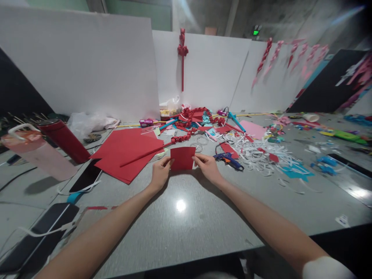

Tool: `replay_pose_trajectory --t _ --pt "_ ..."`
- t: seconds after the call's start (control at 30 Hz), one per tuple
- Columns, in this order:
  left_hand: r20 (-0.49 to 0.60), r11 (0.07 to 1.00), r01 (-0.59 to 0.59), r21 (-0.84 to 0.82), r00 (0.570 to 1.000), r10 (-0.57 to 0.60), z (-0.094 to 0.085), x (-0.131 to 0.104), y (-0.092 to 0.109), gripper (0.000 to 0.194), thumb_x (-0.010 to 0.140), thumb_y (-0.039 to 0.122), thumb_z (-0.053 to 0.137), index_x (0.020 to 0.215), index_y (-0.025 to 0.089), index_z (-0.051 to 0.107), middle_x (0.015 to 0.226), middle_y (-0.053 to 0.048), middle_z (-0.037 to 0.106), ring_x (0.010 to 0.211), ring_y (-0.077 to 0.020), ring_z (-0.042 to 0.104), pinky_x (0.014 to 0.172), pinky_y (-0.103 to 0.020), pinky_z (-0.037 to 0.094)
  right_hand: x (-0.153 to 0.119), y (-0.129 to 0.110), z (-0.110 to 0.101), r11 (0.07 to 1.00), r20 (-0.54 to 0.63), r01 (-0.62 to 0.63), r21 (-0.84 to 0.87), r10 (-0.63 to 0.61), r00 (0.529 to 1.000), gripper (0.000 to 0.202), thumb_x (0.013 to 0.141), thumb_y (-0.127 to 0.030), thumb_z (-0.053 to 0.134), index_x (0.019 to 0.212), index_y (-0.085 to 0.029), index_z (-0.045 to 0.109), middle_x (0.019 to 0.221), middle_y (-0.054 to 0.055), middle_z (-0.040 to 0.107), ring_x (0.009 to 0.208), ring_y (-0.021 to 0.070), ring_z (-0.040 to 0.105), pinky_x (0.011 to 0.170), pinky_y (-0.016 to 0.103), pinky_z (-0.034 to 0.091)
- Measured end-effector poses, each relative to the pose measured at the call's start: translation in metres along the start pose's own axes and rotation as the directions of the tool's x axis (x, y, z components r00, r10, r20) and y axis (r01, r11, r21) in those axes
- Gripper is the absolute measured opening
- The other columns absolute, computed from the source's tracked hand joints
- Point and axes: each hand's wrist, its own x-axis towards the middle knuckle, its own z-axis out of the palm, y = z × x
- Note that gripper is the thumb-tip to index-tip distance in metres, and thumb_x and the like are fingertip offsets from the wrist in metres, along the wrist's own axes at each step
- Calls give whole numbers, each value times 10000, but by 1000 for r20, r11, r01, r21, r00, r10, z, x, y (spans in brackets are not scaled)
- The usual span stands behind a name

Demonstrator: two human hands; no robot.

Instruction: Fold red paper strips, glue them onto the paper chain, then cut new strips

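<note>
The left hand [161, 173] and right hand [207, 167] pinch opposite sides of a small, squarish red paper piece [183, 158], apparently just above the glossy grey surface [186, 228]. Large red paper sheets [130, 143] lie beyond the left; a blue glue gun [229, 159] lies near the right, beside white paper strips [253, 150].

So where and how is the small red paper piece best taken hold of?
Probably by its left and right edges, pinched lightly, coming in from both sides. The small red paper piece looks thin and flat, its broad face toward the camera, so edge grips leave the middle uncovered. The left hand and right hand hold it that way.
</note>
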Motion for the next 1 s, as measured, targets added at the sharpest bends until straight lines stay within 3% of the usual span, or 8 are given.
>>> replay_pose_trajectory --t 0.27,0.43,0.53,0.6,0.73,0.87,0.93,1.0 --pt "84 994 -65 85 995 58 0 -1 3 246 959 406 625 967 208 772 955 -42 765 875 -213 664 818 -327 501 -6 -12 -5 998 -78 61 23 -59 995 460 957 -575 578 678 -210 585 630 -5 503 623 154 459 599 263 390" --pt "152 973 148 -179 981 -121 8 -3 6 350 885 505 732 1002 175 732 907 -49 759 782 -185 682 712 -291 535 -3 -15 -4 994 -240 19 106 7 971 489 967 -568 577 639 -206 559 583 -10 504 567 138 423 555 265 349" --pt "208 870 348 -350 934 -290 16 -6 6 450 795 543 823 992 154 709 783 -40 744 671 -169 683 659 -285 552 -1 -15 -3 987 -315 31 155 20 949 491 970 -563 585 639 -202 559 597 -10 516 586 135 441 572 262 360" --pt "276 781 451 -432 890 -362 20 -8 4 506 744 522 879 1027 138 710 817 -66 766 675 -170 702 689 -295 575 -1 -15 -2 982 -339 41 186 25 940 496 966 -569 598 639 -199 560 592 -15 508 585 132 437 568 261 355" --pt "324 720 497 -483 866 -381 22 -9 -3 488 726 461 915 1022 119 733 903 -104 792 719 -163 715 734 -277 572 -3 -14 2 979 -375 62 193 16 927 495 961 -560 628 638 -185 590 579 -24 512 562 122 422 547 258 342" --pt "296 733 480 -481 876 -380 22 -9 -8 424 739 433 909 957 110 742 809 -85 774 675 -144 687 681 -249 530 -4 -8 3 984 -394 165 65 -127 910 386 997 -481 612 808 -173 747 736 20 681 660 156 559 638 279 457" --pt "295 732 485 -478 874 -386 22 -8 -9 389 743 418 906 911 110 739 774 -78 761 658 -138 673 666 -245 518 -4 -4 0 955 -365 293 -45 -289 885 278 1023 -388 599 1061 -199 800 969 61 775 818 195 660 769 322 532" --pt "293 725 492 -482 870 -396 21 -7 -10 353 748 401 899 878 118 733 785 -76 756 665 -136 669 674 -247 523 -3 1 -6 861 -235 472 -190 -507 830 304 1036 -275 583 1293 -252 743 1188 77 778 1002 223 699 907 376 559"
